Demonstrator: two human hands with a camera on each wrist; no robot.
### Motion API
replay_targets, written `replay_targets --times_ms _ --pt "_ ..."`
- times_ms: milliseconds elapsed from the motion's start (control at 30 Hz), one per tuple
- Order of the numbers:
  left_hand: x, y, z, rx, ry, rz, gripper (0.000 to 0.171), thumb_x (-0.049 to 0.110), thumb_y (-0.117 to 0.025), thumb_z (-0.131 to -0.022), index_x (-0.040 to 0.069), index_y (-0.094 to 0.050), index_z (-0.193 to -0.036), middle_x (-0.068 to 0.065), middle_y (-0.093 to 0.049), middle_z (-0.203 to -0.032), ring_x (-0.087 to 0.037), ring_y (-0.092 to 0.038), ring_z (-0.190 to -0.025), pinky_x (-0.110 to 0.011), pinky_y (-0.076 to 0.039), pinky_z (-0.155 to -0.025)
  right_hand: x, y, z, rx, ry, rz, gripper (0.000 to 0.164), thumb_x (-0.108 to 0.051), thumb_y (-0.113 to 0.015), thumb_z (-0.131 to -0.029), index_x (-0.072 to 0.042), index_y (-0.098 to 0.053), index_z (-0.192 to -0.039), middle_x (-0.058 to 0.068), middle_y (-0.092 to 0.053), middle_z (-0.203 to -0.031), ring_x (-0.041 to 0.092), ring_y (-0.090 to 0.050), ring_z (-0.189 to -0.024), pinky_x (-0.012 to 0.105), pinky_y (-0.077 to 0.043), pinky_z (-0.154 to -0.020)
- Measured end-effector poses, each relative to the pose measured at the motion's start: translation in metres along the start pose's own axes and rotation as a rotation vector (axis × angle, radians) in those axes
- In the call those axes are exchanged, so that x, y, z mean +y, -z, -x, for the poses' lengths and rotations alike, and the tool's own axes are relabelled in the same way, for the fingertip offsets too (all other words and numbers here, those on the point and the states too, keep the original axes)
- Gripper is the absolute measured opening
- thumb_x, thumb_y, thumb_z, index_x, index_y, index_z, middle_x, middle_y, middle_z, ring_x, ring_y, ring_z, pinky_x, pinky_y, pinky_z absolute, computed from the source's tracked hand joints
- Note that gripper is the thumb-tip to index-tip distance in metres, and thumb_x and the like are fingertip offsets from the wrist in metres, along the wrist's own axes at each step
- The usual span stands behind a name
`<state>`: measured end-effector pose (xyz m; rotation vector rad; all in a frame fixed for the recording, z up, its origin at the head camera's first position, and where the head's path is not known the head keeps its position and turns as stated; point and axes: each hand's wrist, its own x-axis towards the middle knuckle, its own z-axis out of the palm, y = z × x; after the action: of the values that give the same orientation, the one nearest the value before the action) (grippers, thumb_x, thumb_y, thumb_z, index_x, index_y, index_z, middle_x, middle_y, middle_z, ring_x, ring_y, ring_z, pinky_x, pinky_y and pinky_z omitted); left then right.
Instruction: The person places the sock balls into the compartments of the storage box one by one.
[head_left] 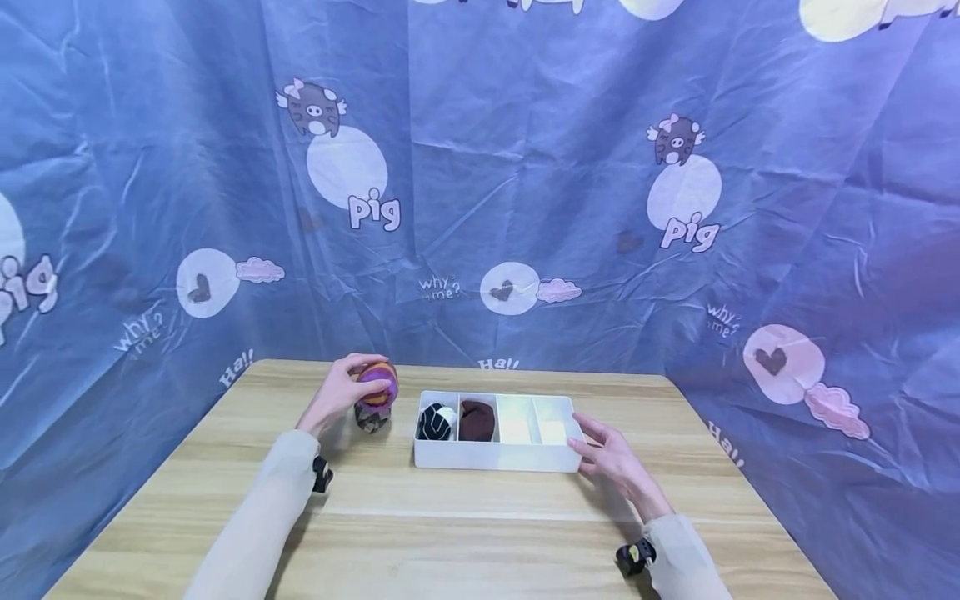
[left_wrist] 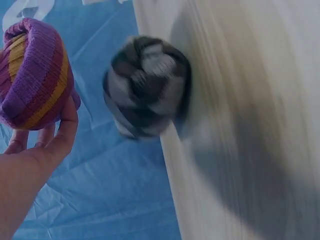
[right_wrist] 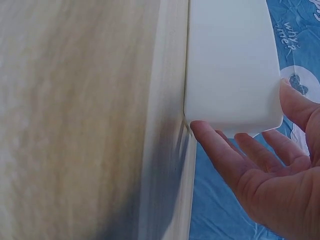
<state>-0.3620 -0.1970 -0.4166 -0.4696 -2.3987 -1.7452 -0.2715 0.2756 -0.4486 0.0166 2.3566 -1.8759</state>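
Observation:
My left hand grips a rolled pair of purple, maroon and orange striped socks, held up off the table. Just below it, a rolled camouflage-patterned pair of socks rests on the tabletop; it looks blurred in the left wrist view. My right hand holds the right end of a white divided box, thumb and fingers against its walls. In the box's leftmost compartment lies a rolled black pair with white lines. The compartment beside it holds a dark brown rolled pair.
The light wooden table carries the box near its far side. A blue cloth curtain with pig prints hangs behind and along both sides. Black wrist cameras sit on the left cuff and the right cuff.

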Motion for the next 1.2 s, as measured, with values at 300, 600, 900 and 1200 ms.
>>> replay_targets --times_ms 300,600,900,1200 --pt "0.010 -0.029 -0.006 0.046 -0.013 0.038 0.051 0.018 -0.079 -0.082 0.006 -0.063 -0.129 -0.022 -0.053 -0.127 -0.035 -0.055 -0.115 -0.041 -0.053 -0.093 0.001 0.001 0.000 0.004 -0.003 -0.007 0.067 -0.011 -0.064 -0.094 -0.004 -0.031 -0.152 0.029 -0.021 -0.157 0.035 -0.058 -0.120 0.045 -0.053 -0.095" --pt "0.018 -0.056 -0.007 0.035 -0.006 0.053 0.046 0.015 -0.079 -0.083 0.007 -0.065 -0.126 -0.019 -0.055 -0.125 -0.033 -0.058 -0.112 -0.038 -0.056 -0.088 0.001 -0.003 -0.001 0.011 -0.011 -0.022 0.066 -0.010 -0.065 -0.093 -0.004 -0.034 -0.151 0.029 -0.024 -0.156 0.034 -0.059 -0.118 0.044 -0.054 -0.094" --pt "0.021 -0.076 -0.010 0.035 -0.010 0.059 0.045 0.015 -0.081 -0.079 0.013 -0.068 -0.122 -0.016 -0.057 -0.123 -0.033 -0.058 -0.113 -0.045 -0.053 -0.095 0.002 -0.002 -0.001 0.013 -0.005 -0.015 0.067 -0.011 -0.065 -0.093 -0.005 -0.033 -0.152 0.029 -0.024 -0.156 0.035 -0.060 -0.118 0.044 -0.054 -0.094" --pt "0.025 -0.102 -0.010 0.037 -0.032 0.066 0.044 0.018 -0.082 -0.079 0.014 -0.069 -0.120 -0.014 -0.059 -0.118 -0.030 -0.058 -0.110 -0.043 -0.054 -0.093 0.001 0.000 -0.002 0.005 0.000 -0.040 0.066 -0.009 -0.063 -0.094 -0.005 -0.031 -0.152 0.029 -0.022 -0.157 0.027 -0.062 -0.112 0.042 -0.054 -0.093"
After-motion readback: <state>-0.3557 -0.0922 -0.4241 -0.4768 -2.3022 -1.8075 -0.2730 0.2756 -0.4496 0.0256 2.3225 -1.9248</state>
